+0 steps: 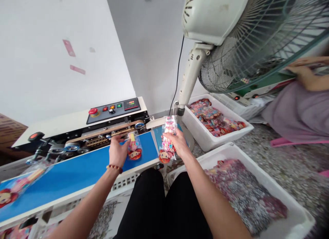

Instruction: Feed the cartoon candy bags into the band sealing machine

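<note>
Blue belt (77, 174): first doll packet (135, 151), clear-bagged, near the right end, at the left hand (118, 153); second doll packet (167, 146), gripped in the right hand (178, 142), by that end; third doll packet (22, 187), left end.

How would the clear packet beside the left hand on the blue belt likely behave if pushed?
The packet would probably slide rather than roll, since it lies flat on the blue belt. It may feel slippery, as its clear wrapper shines like plastic film. The wrapper's thin-looking edges would likely flex or crinkle.
</note>
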Motion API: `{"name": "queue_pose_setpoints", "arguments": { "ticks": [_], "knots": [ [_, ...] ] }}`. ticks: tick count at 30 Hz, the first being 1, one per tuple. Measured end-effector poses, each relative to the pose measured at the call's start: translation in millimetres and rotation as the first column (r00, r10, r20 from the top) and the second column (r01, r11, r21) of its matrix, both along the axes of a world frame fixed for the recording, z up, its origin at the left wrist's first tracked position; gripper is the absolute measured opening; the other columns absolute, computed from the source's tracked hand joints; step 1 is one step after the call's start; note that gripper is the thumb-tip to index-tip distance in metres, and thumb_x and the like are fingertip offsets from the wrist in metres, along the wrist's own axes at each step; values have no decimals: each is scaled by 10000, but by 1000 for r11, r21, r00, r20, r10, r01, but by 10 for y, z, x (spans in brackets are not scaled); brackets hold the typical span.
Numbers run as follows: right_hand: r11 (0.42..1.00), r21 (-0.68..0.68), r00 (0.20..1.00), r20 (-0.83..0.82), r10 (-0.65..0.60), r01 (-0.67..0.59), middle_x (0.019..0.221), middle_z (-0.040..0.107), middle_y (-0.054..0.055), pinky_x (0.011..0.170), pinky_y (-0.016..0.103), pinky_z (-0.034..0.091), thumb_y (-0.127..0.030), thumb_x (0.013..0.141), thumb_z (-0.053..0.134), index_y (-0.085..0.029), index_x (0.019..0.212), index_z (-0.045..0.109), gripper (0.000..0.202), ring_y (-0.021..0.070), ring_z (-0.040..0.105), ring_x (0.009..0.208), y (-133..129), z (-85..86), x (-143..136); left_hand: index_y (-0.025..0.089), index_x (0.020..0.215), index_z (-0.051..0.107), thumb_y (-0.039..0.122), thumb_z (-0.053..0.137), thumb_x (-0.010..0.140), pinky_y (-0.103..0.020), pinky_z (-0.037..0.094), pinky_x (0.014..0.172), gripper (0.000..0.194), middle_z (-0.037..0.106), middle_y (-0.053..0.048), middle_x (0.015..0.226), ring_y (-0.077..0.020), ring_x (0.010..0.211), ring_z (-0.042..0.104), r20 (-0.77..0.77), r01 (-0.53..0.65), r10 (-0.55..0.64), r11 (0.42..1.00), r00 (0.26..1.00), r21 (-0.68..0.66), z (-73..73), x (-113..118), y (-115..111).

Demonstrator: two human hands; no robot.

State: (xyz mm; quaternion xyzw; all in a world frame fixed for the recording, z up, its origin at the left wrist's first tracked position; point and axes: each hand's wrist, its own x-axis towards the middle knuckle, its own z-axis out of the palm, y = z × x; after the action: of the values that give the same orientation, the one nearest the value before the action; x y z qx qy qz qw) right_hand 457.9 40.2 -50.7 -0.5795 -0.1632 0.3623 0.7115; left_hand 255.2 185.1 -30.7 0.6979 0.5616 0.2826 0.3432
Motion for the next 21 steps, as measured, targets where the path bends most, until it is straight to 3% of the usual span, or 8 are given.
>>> {"name": "queue_pose_setpoints", "arguments": {
  "ticks": [2, 3, 5, 7, 11, 15, 18, 21],
  "knots": [
    [1000, -11, 999, 45, 9, -9, 758, 716, -23, 644, 319, 548, -445, 603, 831, -252, 897, 647, 397, 228, 704, 710, 11, 20, -4, 186, 1165, 637, 444, 689, 780, -306, 485, 615, 467, 705, -81, 1019, -179, 674, 614, 19, 15, -19, 982, 1000, 188, 1, -64, -191],
    [1000, -18, 997, 69, 14, -13, 759, 716, -24, 645, 315, 542, -444, 600, 835, -249, 878, 653, 385, 222, 695, 706, 16, 33, -6, 198, 1120, 659, 450, 663, 812, -315, 497, 654, 398, 709, -74, 1001, -187, 702, 622, 31, 88, -96, 974, 995, 211, 9, -41, -295],
    [999, -37, 992, 123, 14, -10, 760, 715, -22, 647, 308, 527, -445, 590, 843, -241, 849, 661, 377, 212, 675, 698, 30, 59, -10, 215, 980, 706, 442, 611, 869, -318, 508, 712, 270, 723, -59, 911, -202, 745, 647, 76, 280, -293, 949, 953, 146, 35, 100, -485],
    [998, -62, 984, 177, 9, 2, 750, 709, -19, 639, 302, 507, -462, 589, 844, -234, 838, 668, 381, 204, 652, 683, 41, 77, -13, 220, 904, 733, 409, 596, 891, -303, 509, 723, 234, 734, -58, 856, -213, 787, 670, 137, 395, -399, 917, 907, 53, 63, 317, -616],
    [997, -73, 975, 221, -13, 30, 741, 703, -15, 629, 299, 482, -492, 588, 850, -231, 855, 673, 412, 194, 618, 649, 37, 65, 2, 211, 914, 768, 331, 650, 858, -266, 479, 612, 177, 746, -59, 853, -196, 730, 664, 211, 470, -444, 878, 871, -92, 67, 693, -654],
    [998, -58, 978, 210, 8, 4, 754, 709, -10, 641, 306, 494, -489, 572, 870, -226, 870, 676, 442, 193, 613, 645, 36, 16, 44, 181, 877, 756, 278, 691, 815, -240, 448, 579, 132, 748, -67, 936, -149, 677, 635, 251, 450, -409, 883, 877, -133, 19, 811, -560],
    [995, -93, 967, 256, 2, 22, 758, 712, -4, 649, 312, 495, -485, 570, 871, -224, 877, 684, 445, 202, 617, 666, 55, 20, 51, 170, 798, 722, 279, 703, 802, -222, 409, 529, 110, 712, -29, 797, -105, 564, 570, 298, 474, -408, 857, 863, -201, 13, 833, -530],
    [992, -112, 963, 268, -30, 62, 781, 719, -3, 667, 313, 499, -484, 589, 847, -227, 888, 692, 423, 205, 625, 692, 77, 55, 34, 164, 722, 667, 272, 724, 775, -216, 324, 435, 133, 597, 19, 569, -85, 429, 479, 367, 448, -319, 821, 874, -353, 41, 857, -509]
  ]
}}
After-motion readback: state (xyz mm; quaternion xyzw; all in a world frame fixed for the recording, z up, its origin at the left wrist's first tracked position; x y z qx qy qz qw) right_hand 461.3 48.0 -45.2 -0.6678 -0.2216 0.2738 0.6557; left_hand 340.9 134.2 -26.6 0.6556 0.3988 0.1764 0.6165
